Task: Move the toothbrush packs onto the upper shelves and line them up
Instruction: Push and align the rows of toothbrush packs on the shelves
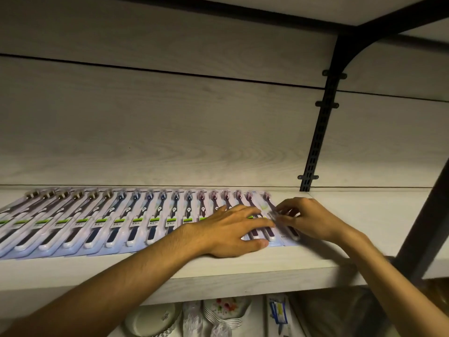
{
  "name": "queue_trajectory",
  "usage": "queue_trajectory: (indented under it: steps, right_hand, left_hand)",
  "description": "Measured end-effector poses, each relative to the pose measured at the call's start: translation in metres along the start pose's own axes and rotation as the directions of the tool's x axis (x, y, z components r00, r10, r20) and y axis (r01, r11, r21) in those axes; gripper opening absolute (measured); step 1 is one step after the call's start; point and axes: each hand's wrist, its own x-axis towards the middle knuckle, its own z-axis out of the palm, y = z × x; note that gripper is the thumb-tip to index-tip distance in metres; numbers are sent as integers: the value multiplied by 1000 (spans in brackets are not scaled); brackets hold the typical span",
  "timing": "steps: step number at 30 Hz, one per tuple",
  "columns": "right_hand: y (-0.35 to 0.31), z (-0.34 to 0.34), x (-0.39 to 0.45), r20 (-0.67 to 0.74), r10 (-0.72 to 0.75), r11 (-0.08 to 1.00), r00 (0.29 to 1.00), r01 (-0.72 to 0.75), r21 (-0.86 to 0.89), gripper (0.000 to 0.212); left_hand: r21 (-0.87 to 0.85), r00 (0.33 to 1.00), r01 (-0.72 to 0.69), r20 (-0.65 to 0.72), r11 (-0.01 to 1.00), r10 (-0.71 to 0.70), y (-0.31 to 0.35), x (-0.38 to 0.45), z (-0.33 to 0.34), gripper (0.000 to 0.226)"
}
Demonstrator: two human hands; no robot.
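- At the right end of the row, the right hand (308, 220) had its fingertips (281, 214) curled down onto the last toothbrush pack (289, 229), pinching it near the printed card at mid-length.
- Just beside it, the left hand (233, 229) lay flat with straight fingers across the purple-handled packs (257, 235) next in line, pressing them down; its thumb rested at their near ends, close to the shelf's front edge.
- That last pack ran with its long axis front to back, brush head toward the back panel (170, 132) and handle end toward the person, slightly fanned like its neighbours.
- It lay directly under the right fingers, so the right hand was the nearer one for any nudge; judging by the lie, the coming move was a small sideways slide leftward against the pack held by the left hand.
- Leftward, the row of toothbrush packs (121, 222) overlapped along the upper shelf (243, 271), dark blue in the middle, brownish heads at the far left.
- Bare shelf lay to the right, up to the black bracket (320, 127).
- Below, stacked plates (223, 314) stood on a lower shelf.
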Motion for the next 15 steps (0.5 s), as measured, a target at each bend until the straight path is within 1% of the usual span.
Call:
queue_trajectory:
  steps: [2,5,7,10,15]
  right_hand:
    - [5,-3,0,32,2,999,999,-3,32,26]
    - [12,-6,-1,80,2,996,997,-9,89,24]
    - [12,-7,-3,83,-4,994,997,-5,110,21]
    - [10,-6,-5,71,-11,991,997,1,130,21]
    - [11,-4,-7,42,-2,988,999,-5,153,18]
  left_hand:
    - [-3,1000,-4,8,1000,4,-2,1,1,54]
    - [39,997,-19,80,999,16,1,1,2,52]
    - [48,994,-22,108,999,17,3,1,2,50]
    - [38,997,-25,71,999,22,3,1,2,50]
    - [28,999,0,49,1000,-1,3,0,4,53]
